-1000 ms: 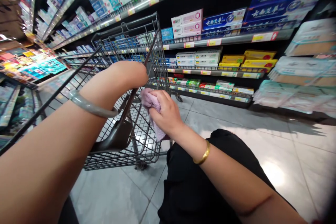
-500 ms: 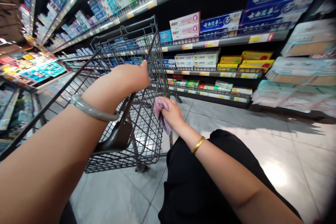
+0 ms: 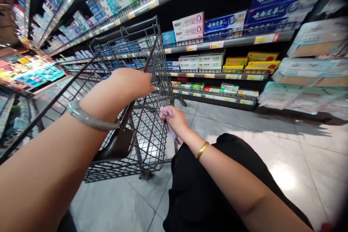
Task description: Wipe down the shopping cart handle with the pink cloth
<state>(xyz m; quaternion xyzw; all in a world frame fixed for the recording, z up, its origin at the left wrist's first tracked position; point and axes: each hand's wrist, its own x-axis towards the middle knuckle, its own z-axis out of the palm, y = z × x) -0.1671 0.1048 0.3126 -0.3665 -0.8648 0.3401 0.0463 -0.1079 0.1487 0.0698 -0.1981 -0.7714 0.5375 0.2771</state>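
Note:
A dark metal shopping cart [image 3: 148, 141] stands tilted in my view at the left and centre. My left hand [image 3: 133, 81], with a grey-green bangle on the wrist, is closed over a dark bar of the cart; the hand's back hides most of its fingers. Lower and to the right, my right hand [image 3: 176, 120] clutches a crumpled pinkish-purple cloth [image 3: 166, 114] against the cart's near side wire. Part of the cloth hangs below the fingers. A gold bangle is on the right wrist.
A store shelf [image 3: 231, 41] with several rows of boxes runs behind the cart. Packaged goods [image 3: 312, 67] hang at the right. Grey tiled floor [image 3: 136, 203] lies below, and my black-clothed knee [image 3: 201, 188] is beside the cart. Another shelf [image 3: 16, 123] stands far left.
My right hand and the cloth have slid slightly down along the cart's side wire. My left hand stays on the bar. The whole view has shifted a little.

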